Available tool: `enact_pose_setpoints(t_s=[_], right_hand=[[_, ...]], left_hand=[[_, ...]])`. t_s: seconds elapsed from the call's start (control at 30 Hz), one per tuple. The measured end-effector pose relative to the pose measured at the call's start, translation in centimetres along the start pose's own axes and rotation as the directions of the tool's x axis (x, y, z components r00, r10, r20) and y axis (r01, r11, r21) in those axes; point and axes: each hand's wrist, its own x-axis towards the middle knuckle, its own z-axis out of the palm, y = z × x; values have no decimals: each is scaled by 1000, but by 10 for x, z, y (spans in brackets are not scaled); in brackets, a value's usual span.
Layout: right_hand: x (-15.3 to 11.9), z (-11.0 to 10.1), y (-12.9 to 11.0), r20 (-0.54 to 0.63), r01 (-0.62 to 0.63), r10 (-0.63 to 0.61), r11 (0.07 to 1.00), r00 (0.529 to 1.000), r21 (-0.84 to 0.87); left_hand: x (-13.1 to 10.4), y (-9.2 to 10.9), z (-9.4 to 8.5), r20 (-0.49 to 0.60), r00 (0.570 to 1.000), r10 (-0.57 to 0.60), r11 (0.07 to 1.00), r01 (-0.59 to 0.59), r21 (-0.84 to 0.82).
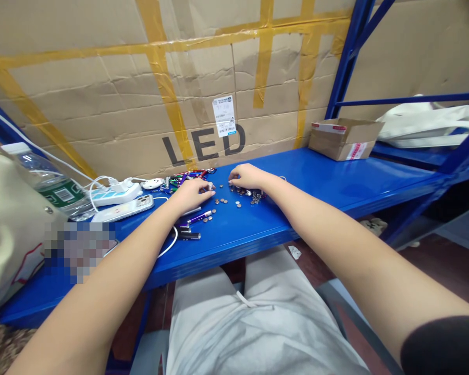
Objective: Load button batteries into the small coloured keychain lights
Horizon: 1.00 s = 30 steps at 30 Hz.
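Your left hand [193,194]: curled, pinching something too small to tell | your right hand [247,176]: fingers down on small round silver button cells [234,200] | blue metal bench [336,182].

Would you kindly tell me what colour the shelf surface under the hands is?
Bright blue; the shelf surface shows best in the head view.

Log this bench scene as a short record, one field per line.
surface: blue metal shelf
left hand: fingers down beside the small round metal pieces
right hand: resting on more of those pieces, grip unclear
pile: small coloured pen-like tubes behind the left hand
loose: purple tube near the left wrist
left side: water bottle, power strip, phone
back: cardboard box
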Motion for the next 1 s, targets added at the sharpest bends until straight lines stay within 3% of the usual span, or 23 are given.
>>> enact_pose_setpoints(t_s=[0.1, 0.2, 0.43, 0.67, 0.87, 1.0], right_hand=[[-9, -11, 5, 7, -99, 98, 994, 995, 38], [-20, -23, 8, 120, -180, 173, 983, 978, 49], [-30, -40, 15, 289, -174, 159, 985, 944, 24], [-39, -46, 20, 382, -223, 198, 975, 903, 22], [-39, -43, 23, 375, -188, 159, 981, 914, 43], [-37, -44, 22, 226, -157, 135, 984, 965, 83]], left_hand=[[0, 0, 0, 5, 1000, 3, 1000, -3, 3], [-1, 1, 1, 6, 1000, 4, 1000, -4, 5], [-1, 0, 1, 16, 1000, 6, 1000, -6, 15], [0, -1, 2, 2, 1000, 15, 1000, -15, -4], [1, 1, 1, 17, 1000, 2, 1000, -2, -6], [0, 2, 0, 18, 1000, 4, 1000, -4, -9]])
